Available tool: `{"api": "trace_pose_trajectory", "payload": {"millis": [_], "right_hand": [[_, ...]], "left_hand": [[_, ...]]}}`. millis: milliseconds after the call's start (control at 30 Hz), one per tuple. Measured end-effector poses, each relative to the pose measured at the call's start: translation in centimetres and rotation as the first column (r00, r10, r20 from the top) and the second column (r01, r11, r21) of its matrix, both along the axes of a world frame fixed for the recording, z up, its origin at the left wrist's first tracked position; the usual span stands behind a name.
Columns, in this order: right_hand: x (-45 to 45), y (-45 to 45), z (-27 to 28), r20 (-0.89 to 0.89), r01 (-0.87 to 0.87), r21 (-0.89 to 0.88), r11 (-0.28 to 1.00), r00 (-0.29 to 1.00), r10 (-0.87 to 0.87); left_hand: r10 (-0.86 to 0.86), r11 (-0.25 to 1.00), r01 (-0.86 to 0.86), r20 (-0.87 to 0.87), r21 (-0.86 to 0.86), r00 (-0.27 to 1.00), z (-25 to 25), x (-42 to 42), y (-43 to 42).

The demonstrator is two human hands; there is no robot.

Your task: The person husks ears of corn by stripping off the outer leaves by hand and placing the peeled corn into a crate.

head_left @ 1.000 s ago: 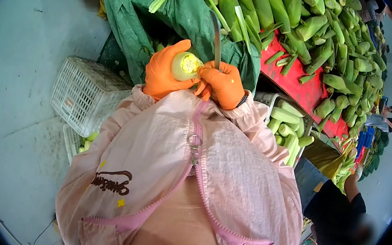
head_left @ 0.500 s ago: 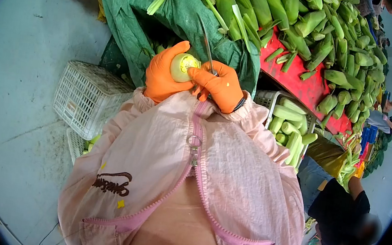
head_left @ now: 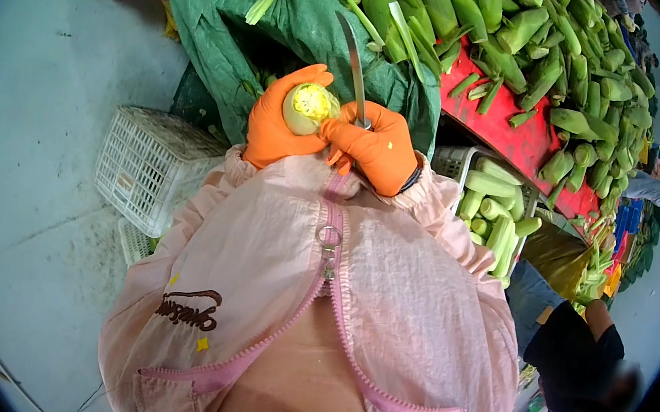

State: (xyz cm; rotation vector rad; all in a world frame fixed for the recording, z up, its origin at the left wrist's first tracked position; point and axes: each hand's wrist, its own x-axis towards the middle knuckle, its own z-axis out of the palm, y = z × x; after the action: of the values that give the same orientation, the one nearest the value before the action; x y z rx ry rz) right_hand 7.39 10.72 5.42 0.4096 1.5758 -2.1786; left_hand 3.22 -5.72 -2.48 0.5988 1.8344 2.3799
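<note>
My left hand [head_left: 272, 125], in an orange glove, is wrapped round an ear of corn [head_left: 305, 114] in pale green husk. The exposed end of the ear shows yellow kernels and faces up toward me. My right hand [head_left: 377, 148], gloved in orange too, grips a knife [head_left: 354, 66] with its curved blade pointing up and away. Its thumb and fingers meet the side of the ear, while the blade stands clear of it. Most of the knife's handle is hidden in the fist.
Unpeeled corn [head_left: 521, 32] is heaped on a red table [head_left: 479, 113] beyond my hands. Green sheeting [head_left: 220, 31] hangs in front of me. A crate of pale trimmed ears [head_left: 493, 200] stands at right, a white crate [head_left: 147, 169] at left. Another person [head_left: 574, 352] is at lower right.
The ear's yellow end has turned further toward me. The knife blade has swung so that its flat side shows more. Both hands keep nearly the same place.
</note>
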Motion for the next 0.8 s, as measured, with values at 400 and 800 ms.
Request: {"api": "trace_pose_trajectory", "payload": {"millis": [400,800], "right_hand": [[1.6,3.0,-1.1,-0.205,0.304,-0.065,0.951,0.928,-0.311],[7.5,8.0,-8.2,-0.108,0.197,-0.117,0.973,0.972,-0.209]], "left_hand": [[-0.232,0.966,0.209,0.156,0.150,0.960,1.8,-1.5,1.6],[-0.686,0.725,0.566,0.487,0.392,0.541,4.3,-5.0,13.0]]}}
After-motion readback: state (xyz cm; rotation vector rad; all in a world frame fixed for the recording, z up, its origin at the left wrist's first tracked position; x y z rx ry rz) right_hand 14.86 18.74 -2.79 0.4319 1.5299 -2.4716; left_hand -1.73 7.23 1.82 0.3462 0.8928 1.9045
